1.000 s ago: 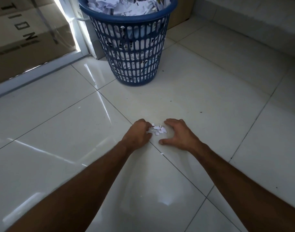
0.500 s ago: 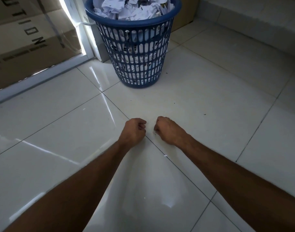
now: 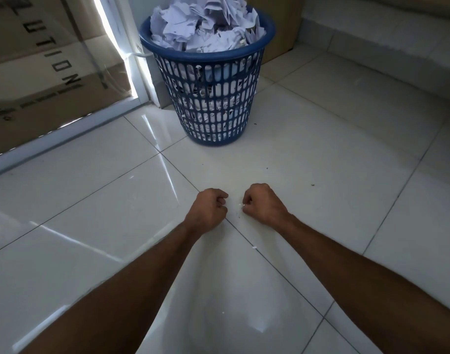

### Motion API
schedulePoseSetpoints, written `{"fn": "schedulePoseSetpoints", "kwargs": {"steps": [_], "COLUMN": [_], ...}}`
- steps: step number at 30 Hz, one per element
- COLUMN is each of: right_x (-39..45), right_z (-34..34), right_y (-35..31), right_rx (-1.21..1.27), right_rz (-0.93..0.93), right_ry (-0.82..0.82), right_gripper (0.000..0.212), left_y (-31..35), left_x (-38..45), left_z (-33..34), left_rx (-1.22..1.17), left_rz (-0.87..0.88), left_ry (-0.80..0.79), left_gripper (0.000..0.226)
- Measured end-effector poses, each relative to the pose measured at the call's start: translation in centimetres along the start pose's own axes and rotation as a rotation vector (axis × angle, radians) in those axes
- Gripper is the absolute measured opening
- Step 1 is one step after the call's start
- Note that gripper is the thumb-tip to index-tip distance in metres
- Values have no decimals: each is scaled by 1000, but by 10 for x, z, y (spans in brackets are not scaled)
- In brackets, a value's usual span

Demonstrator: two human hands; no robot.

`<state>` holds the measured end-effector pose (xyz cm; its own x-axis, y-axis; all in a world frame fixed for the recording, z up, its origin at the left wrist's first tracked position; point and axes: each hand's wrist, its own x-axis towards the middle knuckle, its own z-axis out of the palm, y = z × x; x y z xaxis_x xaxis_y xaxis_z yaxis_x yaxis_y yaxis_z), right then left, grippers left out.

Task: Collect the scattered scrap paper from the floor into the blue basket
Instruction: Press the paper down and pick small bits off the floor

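Observation:
The blue basket (image 3: 254,51) stands on the tiled floor ahead, heaped over its rim with crumpled white paper (image 3: 203,24). Both of my hands are low over the floor in front of it, curled into fists and a little apart. My right hand (image 3: 263,204) grips scrap paper, and a white bit shows at its fingertips. My left hand (image 3: 209,208) is curled tight too, and what it holds is hidden inside the fist. Tiny white scrap crumbs (image 3: 238,213) lie between the fists, and one more scrap (image 3: 254,247) sits on the grout line nearer me.
A large cardboard box (image 3: 47,80) behind a glass panel with a white frame (image 3: 65,131) fills the left. A tiled step (image 3: 385,54) runs along the right back. Dark specks (image 3: 312,185) dot the floor near the basket.
The small pile of scraps that lay between my hands is gone from the floor. My right hand closed over it into a fist. The view has tilted up, showing the basket's heaped top.

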<state>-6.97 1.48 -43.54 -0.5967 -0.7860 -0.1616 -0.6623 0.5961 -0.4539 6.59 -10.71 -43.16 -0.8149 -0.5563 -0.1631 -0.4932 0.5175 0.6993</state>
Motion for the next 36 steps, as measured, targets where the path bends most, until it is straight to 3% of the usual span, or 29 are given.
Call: {"fn": "schedulePoseSetpoints", "kwargs": {"steps": [5,8,19,23,27,31,33,36], "right_x": [-11,-10,42,87,139,175,181,180], "right_z": [-16,-35,-173,-244,-285,-284,-274,-258], "right_y": [-2,-14,-89,-131,-161,-169,-165,-157], "right_rx": [444,624,945,858,655,393,267,177], "right_rz": [165,199,29,-94,-138,-151,-176,-206], "right_ry": [194,285,491,569,603,497,464,541], "right_gripper": [12,14,13,17,12,10,17,26], "left_y": [15,29,116,147,158,146,140,132], "left_x": [9,12,53,89,129,154,155,150], "left_z": [-7,-10,-96,-157,-202,-218,-213,-203], "left_rx": [0,31,11,28,125,148,142,147], "left_rz": [65,193,563,583,521,363,365,419], "left_ry": [14,69,517,647,641,609,600,626], "left_gripper": [44,47,51,48,47,48,47,46]}}
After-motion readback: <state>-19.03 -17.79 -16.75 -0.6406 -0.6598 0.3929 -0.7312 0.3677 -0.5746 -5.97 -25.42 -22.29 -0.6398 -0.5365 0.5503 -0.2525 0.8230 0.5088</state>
